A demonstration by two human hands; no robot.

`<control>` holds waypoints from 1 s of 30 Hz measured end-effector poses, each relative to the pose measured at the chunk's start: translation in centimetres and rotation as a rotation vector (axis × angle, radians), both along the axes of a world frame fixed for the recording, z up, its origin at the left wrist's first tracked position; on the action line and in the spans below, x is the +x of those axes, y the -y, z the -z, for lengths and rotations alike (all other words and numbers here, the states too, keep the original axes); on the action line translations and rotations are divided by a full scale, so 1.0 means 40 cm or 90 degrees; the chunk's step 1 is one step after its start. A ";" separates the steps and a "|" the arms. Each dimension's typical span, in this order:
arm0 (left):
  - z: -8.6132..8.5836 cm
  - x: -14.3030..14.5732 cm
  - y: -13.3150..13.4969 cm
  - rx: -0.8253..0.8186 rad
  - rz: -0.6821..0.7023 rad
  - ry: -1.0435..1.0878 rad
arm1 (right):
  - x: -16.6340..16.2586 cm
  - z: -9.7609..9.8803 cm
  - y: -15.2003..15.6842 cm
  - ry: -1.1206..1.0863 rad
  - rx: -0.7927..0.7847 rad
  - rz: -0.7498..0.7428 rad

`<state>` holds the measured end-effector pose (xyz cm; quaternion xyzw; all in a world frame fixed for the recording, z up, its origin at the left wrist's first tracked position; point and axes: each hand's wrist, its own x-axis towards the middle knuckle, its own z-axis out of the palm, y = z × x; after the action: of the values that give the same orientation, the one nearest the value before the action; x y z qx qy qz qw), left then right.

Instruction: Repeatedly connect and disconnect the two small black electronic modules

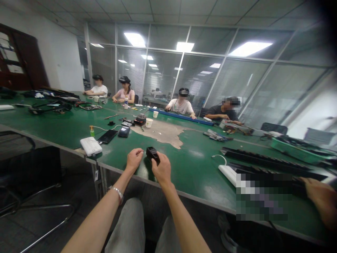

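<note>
My right hand [162,168] is wrapped round a small black box-shaped device [152,153] at the near edge of the green table [195,175]. The device is tilted, and its lower part is hidden by my fingers. Just to its left is my left hand [134,160], its fingers curled in and pressed together at the tips. Whatever those fingers hold, if anything, is too small to make out. A small gap shows between that hand and the black device.
Left on the table lie a white power bank [91,146], a dark phone [108,136] and another phone [124,131]. Paper cups [149,122] stand further back. At right are long black strips [265,160], a green basket [295,151] and another person's hand [319,195]. Several people sit opposite.
</note>
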<state>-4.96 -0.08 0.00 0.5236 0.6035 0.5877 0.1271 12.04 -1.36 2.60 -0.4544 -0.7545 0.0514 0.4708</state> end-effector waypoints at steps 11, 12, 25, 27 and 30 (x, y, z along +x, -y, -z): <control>0.009 -0.001 -0.008 0.004 0.001 -0.012 | 0.012 0.002 -0.001 0.042 -0.041 0.009; 0.009 -0.001 -0.008 0.006 0.001 -0.014 | 0.010 0.002 0.001 0.045 -0.042 0.008; -0.001 0.004 -0.004 -0.020 -0.002 -0.019 | 0.015 -0.015 -0.004 0.003 -0.069 -0.018; 0.000 0.004 -0.005 -0.022 -0.002 -0.016 | 0.017 -0.031 -0.014 -0.049 -0.054 -0.006; 0.005 0.002 -0.008 -0.016 -0.003 -0.013 | 0.034 -0.039 -0.029 -0.129 -0.028 0.025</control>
<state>-4.87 0.25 -0.20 0.5269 0.6134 0.5746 0.1263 13.38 -0.20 4.15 -0.4722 -0.6923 0.1046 0.5355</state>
